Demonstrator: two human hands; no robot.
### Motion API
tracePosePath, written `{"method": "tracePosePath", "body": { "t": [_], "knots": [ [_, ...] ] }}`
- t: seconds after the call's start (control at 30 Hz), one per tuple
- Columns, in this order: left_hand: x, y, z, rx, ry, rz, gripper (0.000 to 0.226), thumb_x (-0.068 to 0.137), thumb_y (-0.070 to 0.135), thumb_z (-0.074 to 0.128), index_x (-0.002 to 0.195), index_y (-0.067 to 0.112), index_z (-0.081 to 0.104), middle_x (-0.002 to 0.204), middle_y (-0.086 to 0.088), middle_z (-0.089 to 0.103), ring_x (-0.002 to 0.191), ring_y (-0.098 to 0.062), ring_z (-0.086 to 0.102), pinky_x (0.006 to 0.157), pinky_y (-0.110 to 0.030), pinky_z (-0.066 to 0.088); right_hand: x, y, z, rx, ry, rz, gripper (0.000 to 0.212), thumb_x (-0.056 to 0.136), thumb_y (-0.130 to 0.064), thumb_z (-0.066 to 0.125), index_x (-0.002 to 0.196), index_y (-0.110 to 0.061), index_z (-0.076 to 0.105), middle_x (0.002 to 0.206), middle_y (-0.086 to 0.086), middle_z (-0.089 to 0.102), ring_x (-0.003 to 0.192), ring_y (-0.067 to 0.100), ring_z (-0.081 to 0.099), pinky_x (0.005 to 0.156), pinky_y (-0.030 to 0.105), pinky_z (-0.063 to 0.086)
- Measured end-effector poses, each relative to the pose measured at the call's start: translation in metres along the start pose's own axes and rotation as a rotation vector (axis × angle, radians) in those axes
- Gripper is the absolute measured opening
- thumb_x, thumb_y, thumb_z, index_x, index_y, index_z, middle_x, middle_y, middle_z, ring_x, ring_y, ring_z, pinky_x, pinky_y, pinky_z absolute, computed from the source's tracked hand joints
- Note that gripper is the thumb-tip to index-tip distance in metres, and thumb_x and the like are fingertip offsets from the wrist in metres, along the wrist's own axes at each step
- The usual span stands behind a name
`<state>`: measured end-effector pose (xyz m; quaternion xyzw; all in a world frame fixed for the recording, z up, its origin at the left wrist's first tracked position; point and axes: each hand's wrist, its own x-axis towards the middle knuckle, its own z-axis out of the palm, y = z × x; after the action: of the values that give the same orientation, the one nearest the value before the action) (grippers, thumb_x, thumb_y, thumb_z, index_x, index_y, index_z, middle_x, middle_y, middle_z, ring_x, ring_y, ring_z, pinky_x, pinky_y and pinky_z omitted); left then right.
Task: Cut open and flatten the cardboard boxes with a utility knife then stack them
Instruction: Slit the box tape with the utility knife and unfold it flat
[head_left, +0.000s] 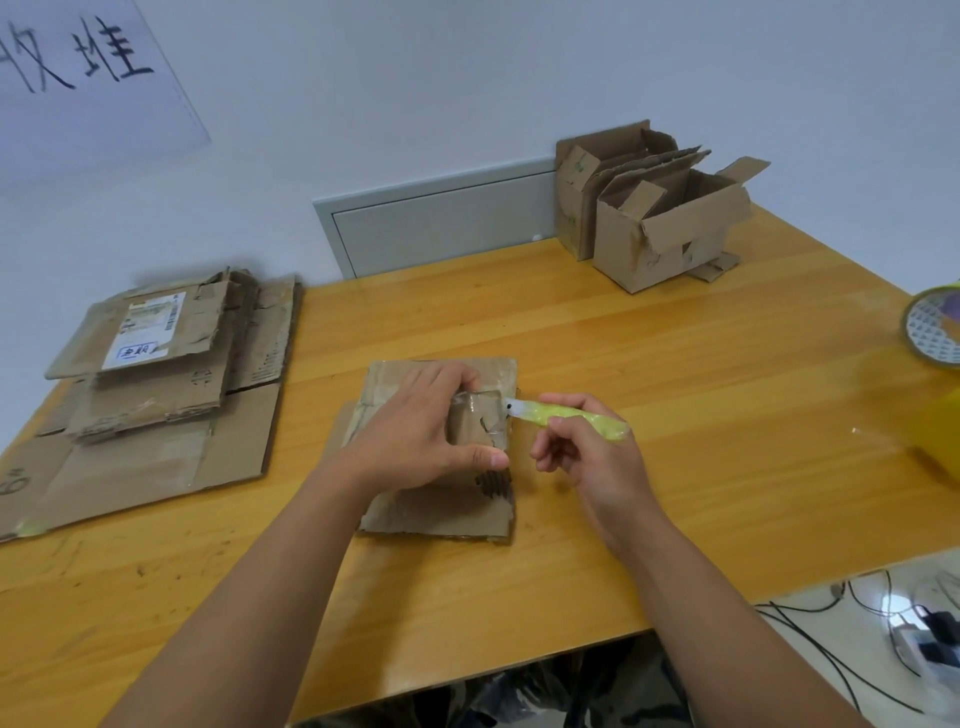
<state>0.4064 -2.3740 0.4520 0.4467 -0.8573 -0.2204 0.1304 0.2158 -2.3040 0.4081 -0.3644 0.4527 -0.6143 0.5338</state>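
A small cardboard box (441, 504) lies on the wooden table (649, 364) in front of me, with its flaps spread out. My left hand (421, 426) grips its taped middle part, thumb on the near side and fingers over the far edge. My right hand (587, 447) holds a yellow-green utility knife (566, 414), its tip at the box's right edge beside the tape. A stack of flattened boxes (150, 384) lies at the table's left end. Two upright open boxes (654, 213) stand at the back right against the wall.
A roll of tape (935, 327) sits at the right edge of the table above a yellow object (940, 441). Cables and a charger (914, 629) lie on a lower surface at the near right. A grey wall panel (441, 223) is behind the table.
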Motion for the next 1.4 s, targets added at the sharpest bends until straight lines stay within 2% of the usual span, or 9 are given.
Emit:
{"method": "tracePosePath", "body": {
  "t": [0.2,0.57,0.7,0.83,0.9,1.0,1.13,1.27,1.4],
  "knots": [
    [-0.004,0.002,0.0,-0.031,0.011,-0.018,0.07,0.064,0.066,0.075,0.115,0.036,0.038,0.12,0.017,0.04,0.11,-0.005,0.037,0.083,-0.02,0.034,-0.002,-0.002,-0.005,0.061,0.061,-0.033,0.022,0.095,0.005,0.048,0.107,-0.006,0.063,0.064,0.013,0.06,0.058,0.02,0.053,0.057,0.028,0.047],
    [-0.004,0.002,0.001,-0.017,0.052,-0.008,0.074,0.059,0.071,0.071,0.115,0.038,0.036,0.127,0.012,0.044,0.116,-0.008,0.041,0.089,-0.026,0.037,-0.013,-0.002,-0.009,-0.037,-0.068,-0.001,0.025,0.093,0.009,0.043,0.103,-0.002,0.063,0.061,0.015,0.061,0.059,0.024,0.053,0.056,0.031,0.046],
    [-0.004,-0.002,0.002,0.03,0.045,0.028,0.069,0.063,0.078,0.067,0.115,0.039,0.043,0.125,0.017,0.043,0.113,-0.002,0.037,0.085,-0.021,0.034,-0.006,-0.006,-0.008,0.023,0.02,-0.095,0.023,0.101,-0.002,0.045,0.114,-0.014,0.06,0.074,0.014,0.068,0.066,0.025,0.06,0.061,0.031,0.05],
    [-0.001,-0.007,0.008,0.041,0.108,0.052,0.05,0.086,0.071,0.04,0.109,0.033,0.062,0.13,0.018,0.046,0.123,-0.003,0.035,0.098,-0.026,0.035,0.003,-0.004,-0.003,-0.407,-0.056,-0.377,0.032,0.102,-0.035,0.043,0.131,-0.049,0.044,0.118,-0.003,0.07,0.084,-0.004,0.066,0.077,0.015,0.051],
    [0.001,-0.009,0.011,0.078,0.159,0.071,0.033,0.096,0.05,0.044,0.11,0.028,0.064,0.131,0.015,0.05,0.125,-0.008,0.038,0.104,-0.035,0.036,0.004,0.004,0.003,-0.682,-0.148,-0.47,0.032,0.104,-0.04,0.042,0.134,-0.049,0.045,0.125,-0.012,0.065,0.09,-0.014,0.058,0.081,0.013,0.046],
    [0.005,-0.011,0.013,0.11,0.191,0.047,0.025,0.101,0.027,0.048,0.123,0.024,0.059,0.133,0.01,0.052,0.127,-0.012,0.04,0.108,-0.035,0.034,0.004,0.019,0.005,-0.869,-0.15,-0.566,0.035,0.103,-0.043,0.039,0.138,-0.042,0.043,0.122,-0.015,0.064,0.113,-0.003,0.054,0.089,0.018,0.046],
    [0.011,-0.011,0.008,0.098,0.135,-0.003,0.034,0.099,0.021,0.05,0.133,0.029,0.053,0.139,0.009,0.045,0.13,-0.013,0.035,0.111,-0.035,0.031,0.004,0.024,0.005,-0.883,-0.129,-0.587,0.035,0.102,-0.043,0.037,0.136,-0.039,0.041,0.119,-0.012,0.065,0.111,0.001,0.056,0.085,0.011,0.042],
    [0.02,-0.005,0.002,0.193,0.036,-0.057,0.056,0.094,0.025,0.057,0.146,0.03,0.04,0.15,0.005,0.033,0.138,-0.016,0.027,0.114,-0.033,0.025,0.0,0.023,0.006,-0.761,-0.128,-0.535,0.033,0.1,-0.045,0.039,0.133,-0.045,0.042,0.118,-0.013,0.065,0.108,0.003,0.06,0.084,0.022,0.049],
    [0.024,0.005,0.006,0.245,0.074,-0.019,0.054,0.096,0.023,0.055,0.147,0.027,0.039,0.153,0.003,0.035,0.141,-0.017,0.03,0.115,-0.034,0.026,-0.001,0.019,0.003,-0.539,-0.104,-0.422,0.032,0.101,-0.042,0.043,0.13,-0.055,0.038,0.113,-0.015,0.071,0.089,0.006,0.067,0.074,0.024,0.053]
  ]
}}
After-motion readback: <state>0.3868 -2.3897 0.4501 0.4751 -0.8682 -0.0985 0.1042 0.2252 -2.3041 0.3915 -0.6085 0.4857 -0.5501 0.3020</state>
